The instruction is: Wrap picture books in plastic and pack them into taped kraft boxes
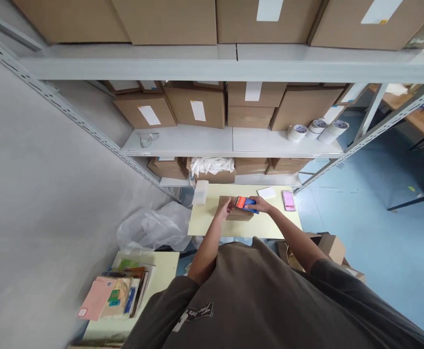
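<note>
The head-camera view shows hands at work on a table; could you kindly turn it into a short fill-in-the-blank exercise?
1. The right hand grips the blue-and-orange tool by its ____ part.
2. Of the phone and the cardboard box, the one nearer the table's right edge is the ____.
3. In the picture, the glasses lie toward the shelf's ____ end.

Missing words: blue; phone; left.

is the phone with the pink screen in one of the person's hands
No, the phone lies on the table, and the right hand grips a red and blue tool.
</note>
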